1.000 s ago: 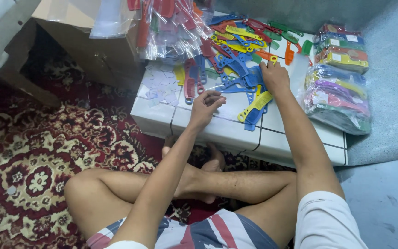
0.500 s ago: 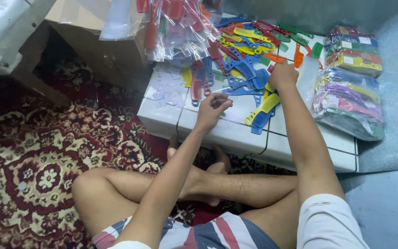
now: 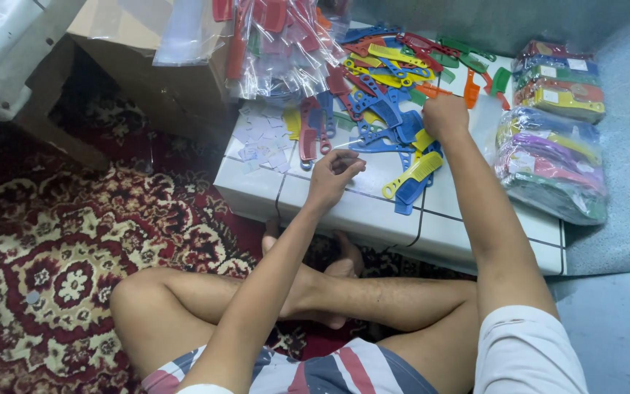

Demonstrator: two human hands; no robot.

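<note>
I sit cross-legged on the floor at a low white tiled platform (image 3: 344, 208). A loose pile of plastic combs (image 3: 395, 87) in blue, yellow, red and green covers its far part. My right hand (image 3: 445, 117) is closed down on the pile, gripping combs, with blue and yellow combs (image 3: 413, 175) lying just below it. My left hand (image 3: 333, 171) rests on bare tile near the front. Its fingertips are pinched together, and whether anything is between them is too small to tell.
Small paper slips (image 3: 264, 142) lie at the platform's left. Bagged red combs in clear sleeves (image 3: 278, 44) lean on a cardboard box (image 3: 147, 66). Stacked packed comb bundles (image 3: 552, 146) sit at the right. A patterned red carpet (image 3: 60, 248) lies left, and grey floor (image 3: 621, 335) right.
My left fingers have curled in from reaching toward the combs to a pinch. My right hand stays on the pile, shifted slightly. The view has drifted a little.
</note>
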